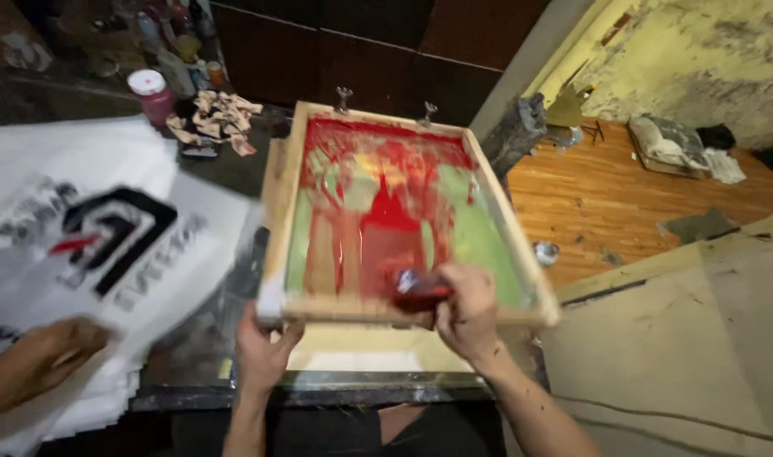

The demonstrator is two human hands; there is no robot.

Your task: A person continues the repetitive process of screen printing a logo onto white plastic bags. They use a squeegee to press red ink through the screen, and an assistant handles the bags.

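Observation:
A wooden-framed printing screen, its green mesh smeared with red ink, is tilted up at its near edge over a pale sheet. My left hand grips the frame's near left corner from below. At the frame's near edge, my right hand holds a red-stained squeegee. Another person's hand at the far left lies on a stack of white printed sheets, blurred by motion.
Bottles and a pink jar stand at the back left beside crumpled rags. Two metal clamps hold the screen's far edge. A wooden floor with debris lies right, beside a beige surface.

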